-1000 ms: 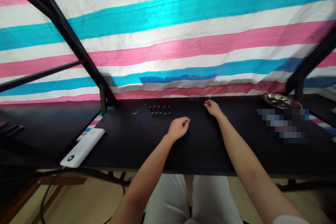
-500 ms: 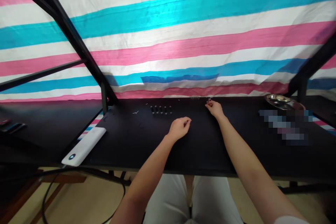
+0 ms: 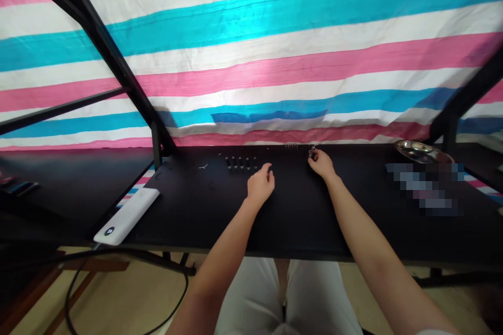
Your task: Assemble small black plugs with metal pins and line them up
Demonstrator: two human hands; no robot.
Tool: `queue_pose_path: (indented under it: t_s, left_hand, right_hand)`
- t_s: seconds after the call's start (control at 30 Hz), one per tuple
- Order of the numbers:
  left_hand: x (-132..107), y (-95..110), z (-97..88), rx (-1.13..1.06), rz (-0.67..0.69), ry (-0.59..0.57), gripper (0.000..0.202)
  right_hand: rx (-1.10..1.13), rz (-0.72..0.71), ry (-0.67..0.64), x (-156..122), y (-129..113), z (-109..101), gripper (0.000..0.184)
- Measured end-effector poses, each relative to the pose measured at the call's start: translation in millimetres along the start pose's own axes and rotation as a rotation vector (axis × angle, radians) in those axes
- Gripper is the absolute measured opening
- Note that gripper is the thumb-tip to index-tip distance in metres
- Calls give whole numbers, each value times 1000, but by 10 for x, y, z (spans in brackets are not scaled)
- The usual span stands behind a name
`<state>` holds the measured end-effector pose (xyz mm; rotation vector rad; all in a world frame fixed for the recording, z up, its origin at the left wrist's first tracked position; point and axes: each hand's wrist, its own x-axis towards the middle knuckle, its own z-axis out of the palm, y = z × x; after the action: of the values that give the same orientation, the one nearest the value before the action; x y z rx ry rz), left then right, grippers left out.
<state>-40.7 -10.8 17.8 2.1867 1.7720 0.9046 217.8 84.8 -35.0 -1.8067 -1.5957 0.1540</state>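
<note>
My left hand [image 3: 260, 186] hovers over the black table, near the right end of a row of several small dark cylinders with pale ends [image 3: 240, 163]. Its thumb and index finger are apart, and I see nothing held between them. Toward the table's far edge, my right hand [image 3: 322, 164] has its fingers closed together. Small pale bits [image 3: 313, 147] lie just beyond its fingertips; whatever it pinches is too small to name. Left of that hand, at the back edge, is a row of several tiny pale pieces [image 3: 291, 145].
A white power bank [image 3: 128, 217] with a cable lies at the table's left edge. A shiny metal dish [image 3: 422, 153] sits at the back right, beside a blurred-out item [image 3: 424, 188]. Thin white scraps [image 3: 203, 166] lie left of the cylinders. Striped sheeting [image 3: 275, 73] hangs behind.
My left hand has moved left and slightly away from me toward the cylinders, its thumb and index finger parting. The right hand has stayed at nearly the same place.
</note>
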Motion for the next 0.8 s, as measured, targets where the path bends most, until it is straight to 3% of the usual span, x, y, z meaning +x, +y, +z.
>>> queue_pose_path:
  t_s: [0.17,0.27,0.4,0.57,0.8]
  left_hand:
    - [91,-131,-84,118,-165,28,71]
    - [134,-189,-68,161,-181,-7,76]
    - [178,-214,-25,190,-169,-36,66]
    - [201,-219,-8,125,-151,95,35]
    - [164,-198,38,-229,-20,177,20]
  right_hand:
    - [178,129,92,-58,-35,-57,46]
    - [219,140,118,-62,-28,-70,42]
    - [220,130,116,-54,-11,-60,39]
    - [239,119,127,-56,-20,-59,37]
    - [289,147,288,-71,-55,-113,32]
